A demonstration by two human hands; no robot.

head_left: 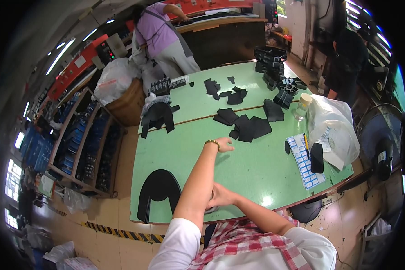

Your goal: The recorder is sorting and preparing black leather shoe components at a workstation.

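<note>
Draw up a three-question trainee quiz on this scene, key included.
1. Which wrist wears the green beaded bracelet?
2. True or false: the bare right hand reaches farther across the light-green table than the bare left hand.
3. What lies just beyond the left hand?
A: round blue cups
B: flat, black, angular cut pieces
C: folded red cloth

Key:
1. The left.
2. False; the left reaches farther.
3. B.

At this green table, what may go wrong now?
The stack of black arch-shaped pieces lies near the front edge of the green table, so the left forearm might nudge it off. The left hand is near loose black pieces and might scatter them. That forearm partly hides the right hand, so they might bump.
</note>
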